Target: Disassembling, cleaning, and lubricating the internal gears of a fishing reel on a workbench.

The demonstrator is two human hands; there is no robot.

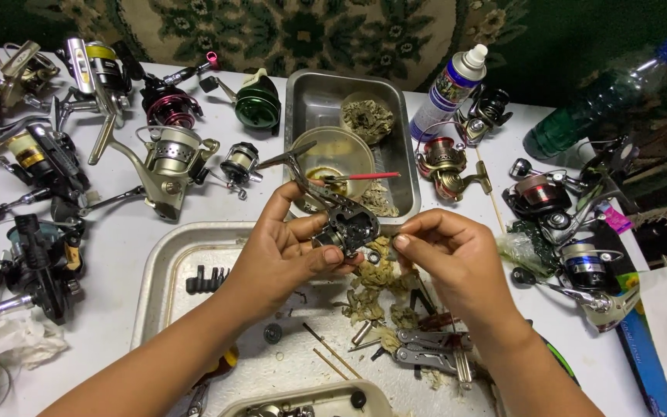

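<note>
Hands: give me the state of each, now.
Left hand: closed on the dark reel body.
Right hand: fingertips pinched at the reel body's edge; what they hold cannot be told.

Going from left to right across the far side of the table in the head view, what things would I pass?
Silver-and-yellow fishing reel → dark red reel → green reel → metal tray holding a shallow bowl → white spray bottle → green plastic bottle.

White table [125, 255] — reels [170, 162], trays [165, 262], bottles [451, 89].
</note>
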